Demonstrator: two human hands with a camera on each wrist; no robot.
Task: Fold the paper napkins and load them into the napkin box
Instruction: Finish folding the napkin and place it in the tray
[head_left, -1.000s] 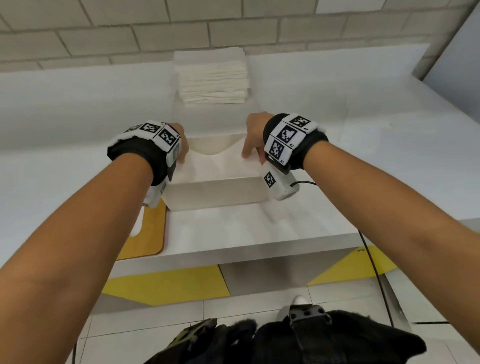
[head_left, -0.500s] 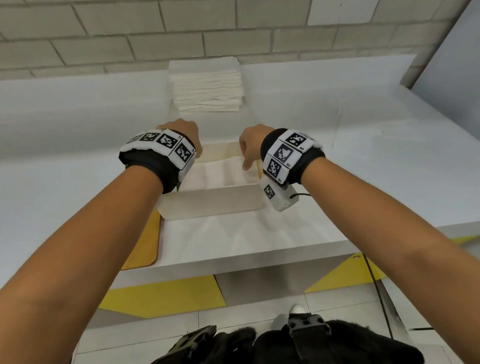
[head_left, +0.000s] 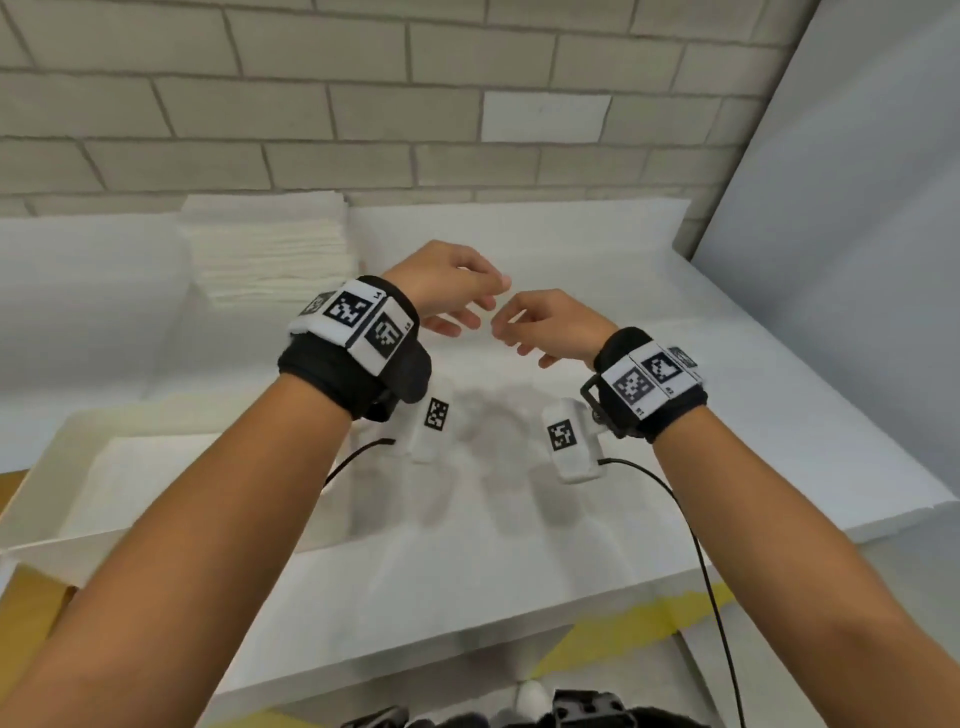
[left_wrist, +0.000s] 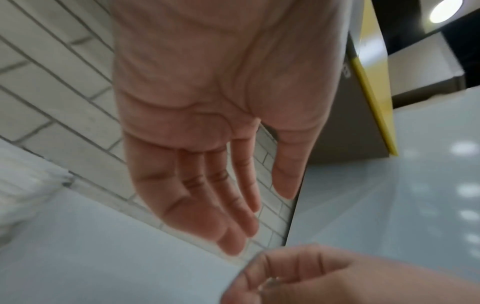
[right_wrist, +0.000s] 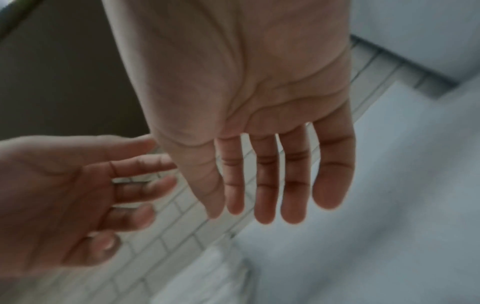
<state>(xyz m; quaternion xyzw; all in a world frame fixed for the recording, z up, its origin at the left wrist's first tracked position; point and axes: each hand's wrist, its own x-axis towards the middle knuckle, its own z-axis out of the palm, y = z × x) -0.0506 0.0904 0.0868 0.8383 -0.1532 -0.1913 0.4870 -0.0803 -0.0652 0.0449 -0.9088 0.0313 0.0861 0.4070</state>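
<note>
Hovering over the desk (head_left: 597, 249), both hands are empty right now: left hand (head_left: 447, 283) and right hand (head_left: 553, 325) have loose, spread fingers (right_wrist: 265, 181), nothing pinched. The napkin box (head_left: 47, 467) sits near-left of the hands, open side up, looks loaded already. The napkin stack (head_left: 270, 249) waits beyond the box by the wall, probably parked there for easy reaching.

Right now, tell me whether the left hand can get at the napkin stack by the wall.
Probably yes. The left hand is empty, raised just right of the napkin stack, and nothing stands between them.
</note>
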